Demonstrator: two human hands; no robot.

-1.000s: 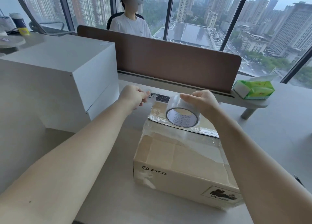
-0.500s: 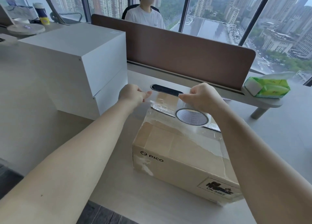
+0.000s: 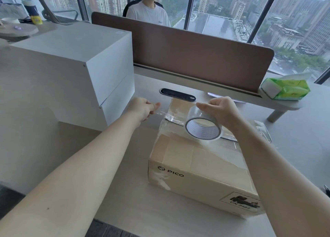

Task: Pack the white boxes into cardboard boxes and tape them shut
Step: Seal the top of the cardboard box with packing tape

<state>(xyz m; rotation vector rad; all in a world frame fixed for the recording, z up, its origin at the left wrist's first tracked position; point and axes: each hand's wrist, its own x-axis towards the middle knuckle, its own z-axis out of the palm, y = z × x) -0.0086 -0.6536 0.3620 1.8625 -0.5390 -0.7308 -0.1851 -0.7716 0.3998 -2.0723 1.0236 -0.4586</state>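
A brown cardboard box (image 3: 196, 165) marked PICO lies on the desk, its flaps down and its top glossy with clear tape. Over its far edge my right hand (image 3: 219, 111) grips a roll of clear tape (image 3: 203, 129). My left hand (image 3: 142, 109) pinches the free end of the tape strip (image 3: 166, 114), which stretches from the roll to the left. Two stacked white boxes (image 3: 80, 70) stand at the left of the desk.
A brown divider panel (image 3: 196, 52) runs along the desk's far side, with a person seated behind it. A green tissue pack (image 3: 285, 88) sits on a small shelf at the right. A black cable slot (image 3: 176, 94) lies behind the box.
My hands have moved apart, and more tape is pulled off the roll toward the left. The view has shifted, with the box lower in the picture.
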